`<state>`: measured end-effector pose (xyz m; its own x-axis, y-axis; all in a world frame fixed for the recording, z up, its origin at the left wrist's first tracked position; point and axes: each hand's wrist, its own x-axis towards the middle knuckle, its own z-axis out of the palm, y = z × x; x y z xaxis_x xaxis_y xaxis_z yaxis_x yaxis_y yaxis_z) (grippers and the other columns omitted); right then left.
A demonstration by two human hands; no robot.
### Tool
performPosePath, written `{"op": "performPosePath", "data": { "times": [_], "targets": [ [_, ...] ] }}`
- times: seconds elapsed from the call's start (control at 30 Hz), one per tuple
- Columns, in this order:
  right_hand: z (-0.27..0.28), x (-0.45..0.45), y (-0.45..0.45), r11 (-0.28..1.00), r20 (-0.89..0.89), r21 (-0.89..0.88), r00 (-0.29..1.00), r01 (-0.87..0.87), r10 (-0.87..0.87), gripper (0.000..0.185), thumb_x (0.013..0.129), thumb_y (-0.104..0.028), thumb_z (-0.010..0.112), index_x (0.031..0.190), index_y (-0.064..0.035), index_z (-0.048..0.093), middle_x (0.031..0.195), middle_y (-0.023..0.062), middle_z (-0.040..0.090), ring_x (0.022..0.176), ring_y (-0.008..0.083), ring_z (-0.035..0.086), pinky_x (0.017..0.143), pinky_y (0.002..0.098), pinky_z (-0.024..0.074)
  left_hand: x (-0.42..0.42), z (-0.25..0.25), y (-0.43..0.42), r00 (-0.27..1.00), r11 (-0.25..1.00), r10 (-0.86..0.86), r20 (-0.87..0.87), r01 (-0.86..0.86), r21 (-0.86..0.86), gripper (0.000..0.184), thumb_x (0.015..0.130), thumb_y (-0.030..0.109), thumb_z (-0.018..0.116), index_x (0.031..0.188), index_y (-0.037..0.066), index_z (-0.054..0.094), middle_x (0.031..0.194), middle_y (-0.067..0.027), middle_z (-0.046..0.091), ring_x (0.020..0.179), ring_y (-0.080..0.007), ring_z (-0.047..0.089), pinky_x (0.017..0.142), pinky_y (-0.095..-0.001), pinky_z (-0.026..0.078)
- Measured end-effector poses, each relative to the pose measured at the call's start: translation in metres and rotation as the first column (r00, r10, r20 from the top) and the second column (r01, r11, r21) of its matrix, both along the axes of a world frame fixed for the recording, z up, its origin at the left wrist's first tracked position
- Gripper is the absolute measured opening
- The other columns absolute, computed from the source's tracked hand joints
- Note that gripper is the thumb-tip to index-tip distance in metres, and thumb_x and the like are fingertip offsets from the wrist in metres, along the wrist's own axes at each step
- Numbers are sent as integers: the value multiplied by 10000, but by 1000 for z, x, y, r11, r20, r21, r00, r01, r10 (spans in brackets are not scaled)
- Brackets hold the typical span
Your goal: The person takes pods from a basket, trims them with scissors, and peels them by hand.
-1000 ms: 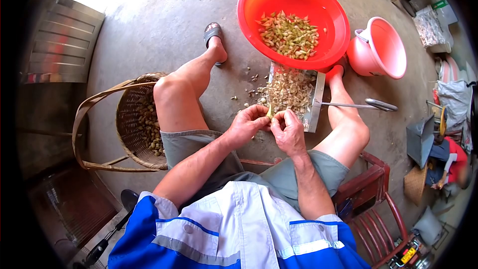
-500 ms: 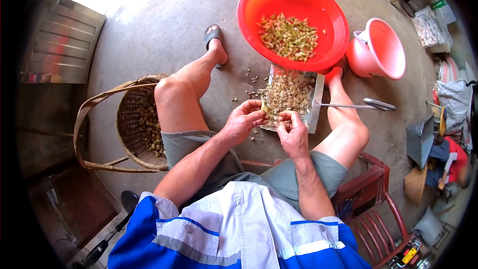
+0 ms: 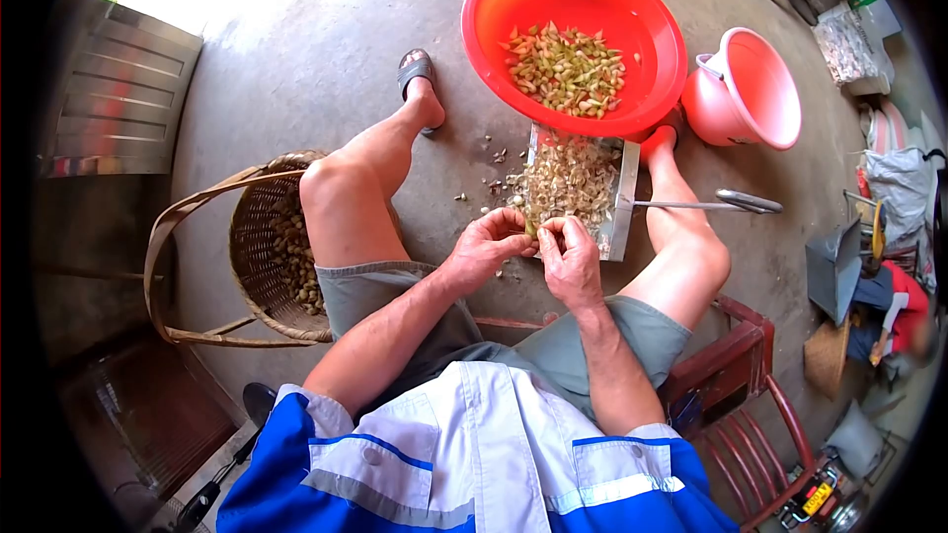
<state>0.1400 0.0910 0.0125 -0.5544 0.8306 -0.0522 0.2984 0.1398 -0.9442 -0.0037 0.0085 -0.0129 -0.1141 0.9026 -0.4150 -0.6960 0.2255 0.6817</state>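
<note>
My left hand (image 3: 491,249) pinches a small greenish bud-like piece (image 3: 531,230) between thumb and fingers. Close against it, my right hand (image 3: 572,263) has its thumb and forefinger pressed together at the same piece. The fingers mostly cover it, so its exact kind is unclear. Beneath and beyond my hands lies a long-handled dustpan (image 3: 626,199), heaped with pale, papery husks (image 3: 568,178). Farther out stands a red basin (image 3: 647,30) holding many pointed, green-and-pinkish pieces (image 3: 565,69). To my left, a woven basket (image 3: 247,237) contains browner, unpeeled-looking ones (image 3: 296,252).
A pink bucket (image 3: 699,104) stands right of the basin. The dustpan's handle (image 3: 748,201) reaches over my right leg. A red wooden chair (image 3: 760,444) is at lower right. Another person in a red top (image 3: 904,301) bends at far right. Husk scraps dot the concrete floor (image 3: 296,69).
My hands have come closer together, with the right fingertips now meeting the left at the small piece. The view has shifted slightly.
</note>
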Motion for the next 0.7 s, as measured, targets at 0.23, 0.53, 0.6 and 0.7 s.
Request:
{"op": "performPosePath", "data": {
  "times": [0.23,0.53,0.6,0.7],
  "targets": [
    [6,-2,-4,989,58,136,997,-59,51,58,871,-37,581,888,3,542,817,157,567,754,336,583,667,416,471,-1,-1,-1,998,997,40,51,-37,-67,154,916,84,622,1043,19,567,961,-57,629,877,-141,639,779,-282,550],
    [-6,6,4,996,93,26,992,88,-90,86,850,-2,601,926,12,563,842,138,606,686,261,615,625,349,496,-6,16,3,971,992,99,218,-81,-93,196,933,67,583,1115,-4,571,1026,-94,643,931,-198,655,818,-317,551],
    [-4,6,5,997,58,11,996,73,-73,92,847,0,606,938,7,592,846,125,610,680,224,615,615,321,496,-5,14,2,976,995,82,204,-69,-68,233,934,64,582,1154,-10,570,1067,-103,643,953,-200,649,846,-327,541],
    [-9,9,5,996,-4,-84,1000,18,-18,93,869,-26,624,958,2,631,828,62,611,659,127,580,591,254,472,-3,6,0,984,999,49,172,-45,-26,271,930,63,591,1189,-13,569,1106,-109,640,979,-197,638,876,-336,526]
  ]
}}
